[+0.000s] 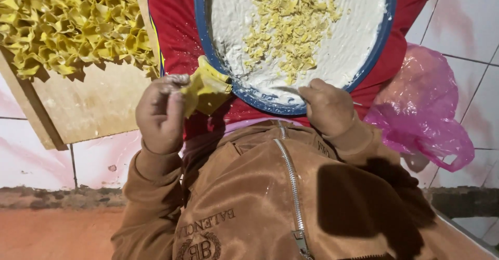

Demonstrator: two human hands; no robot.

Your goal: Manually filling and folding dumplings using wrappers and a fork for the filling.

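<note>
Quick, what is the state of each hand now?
Left hand: closed, holding a yellow wrapper.
Right hand: closed on a thin utensil over the bowl.

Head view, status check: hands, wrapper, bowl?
Left hand pinching folded yellow wrapper. Right hand gripping thin utensil at blue-rimmed bowl of white filling. Folded pieces piled on wooden board. Nothing in the way.

Folded yellow dumplings (67, 21) on wooden board (99, 104) — pink plastic bag (426, 109)

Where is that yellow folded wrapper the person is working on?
In the head view, the yellow wrapper is pinched in the left hand, left of centre, touching the blue rim of the bowl of white filling.
</note>
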